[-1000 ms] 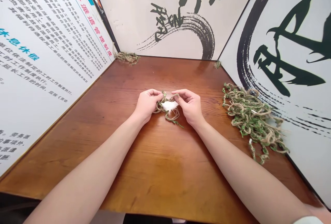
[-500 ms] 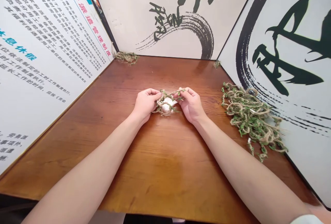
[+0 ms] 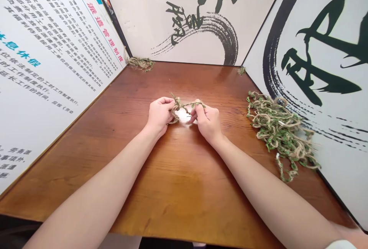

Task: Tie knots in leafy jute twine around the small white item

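Observation:
Between my hands, above the middle of the table (image 3: 161,180), is a piece of leafy jute twine (image 3: 178,104), tan cord with small green leaves. My left hand (image 3: 160,115) pinches its bunched, looped part between thumb and fingers. With thumb and forefinger, my right hand (image 3: 207,120) grips a stretch of the same twine a little to the right. A short span of cord runs between the two hands. Behind and below it shows a bright white patch on the table; whether it is glare or an object I cannot tell.
A large tangled heap of leafy twine (image 3: 280,130) lies at the right, against the right panel (image 3: 330,126). A smaller bundle of twine (image 3: 140,63) rests in the far left corner, and a small tuft (image 3: 241,70) in the far right corner. Printed panels wall in three sides.
My right hand has turned inward and shifted slightly left, its thumb now over the twine. The twine loop has drawn up toward my left hand, off the white patch.

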A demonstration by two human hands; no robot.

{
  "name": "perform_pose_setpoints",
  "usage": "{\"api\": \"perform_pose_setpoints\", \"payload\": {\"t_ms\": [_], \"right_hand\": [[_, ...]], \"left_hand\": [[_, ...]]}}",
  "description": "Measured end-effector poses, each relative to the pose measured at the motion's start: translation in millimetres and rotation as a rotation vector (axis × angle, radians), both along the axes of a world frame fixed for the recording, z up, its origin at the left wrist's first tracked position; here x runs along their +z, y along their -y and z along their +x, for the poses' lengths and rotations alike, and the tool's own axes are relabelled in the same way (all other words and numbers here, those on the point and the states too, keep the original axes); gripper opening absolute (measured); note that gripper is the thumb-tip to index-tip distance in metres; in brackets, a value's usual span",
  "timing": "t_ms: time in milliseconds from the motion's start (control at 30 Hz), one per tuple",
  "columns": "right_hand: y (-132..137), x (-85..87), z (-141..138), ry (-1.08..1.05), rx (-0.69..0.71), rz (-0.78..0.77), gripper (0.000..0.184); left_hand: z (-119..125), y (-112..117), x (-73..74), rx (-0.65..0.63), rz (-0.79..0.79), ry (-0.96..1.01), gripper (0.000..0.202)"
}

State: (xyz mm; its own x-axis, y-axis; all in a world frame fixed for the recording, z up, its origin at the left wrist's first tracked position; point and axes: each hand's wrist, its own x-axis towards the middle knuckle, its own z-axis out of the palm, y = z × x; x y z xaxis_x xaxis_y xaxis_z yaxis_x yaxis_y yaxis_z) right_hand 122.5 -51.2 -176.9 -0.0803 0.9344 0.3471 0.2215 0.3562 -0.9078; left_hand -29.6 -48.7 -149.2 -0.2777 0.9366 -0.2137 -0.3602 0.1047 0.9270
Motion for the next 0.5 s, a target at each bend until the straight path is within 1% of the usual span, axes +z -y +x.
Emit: {"api": "perform_pose_setpoints", "payload": {"t_ms": [67, 133, 200, 300, 333, 433, 500], "right_hand": [[1, 0.4, 1, 0.113, -0.105, 0.017, 0.048], [0, 0.5, 2, 0.182, -0.206, -0.009, 0.049], [-4, -0.5, 2, 0.22, -0.244, 0.001, 0.047], [-10, -4.5, 3, 0.207, -0.269, 0.057, 0.032], [-12, -6.3, 3, 0.193, -0.293, 0.052, 0.033], [-16, -10.8, 3, 0.154, -0.343, -0.002, 0.051], [-16, -12.4, 4, 0.139, -0.349, 0.03, 0.054]], "left_hand": [[-1, 0, 0.2, 0.003, 0.018, 0.012, 0.012], [-2, 0, -0.5, 0.004, 0.037, 0.013, 0.011], [-3, -1, -1.8, 0.005, 0.048, 0.017, 0.011], [-3, -1, -3.1, 0.004, 0.053, 0.016, 0.01], [-2, -1, -3.1, 0.003, 0.054, 0.015, 0.01], [-1, 0, -2.2, 0.011, 0.053, 0.002, 0.011], [1, 1, -1.2, 0.021, 0.042, -0.017, 0.011]]}}
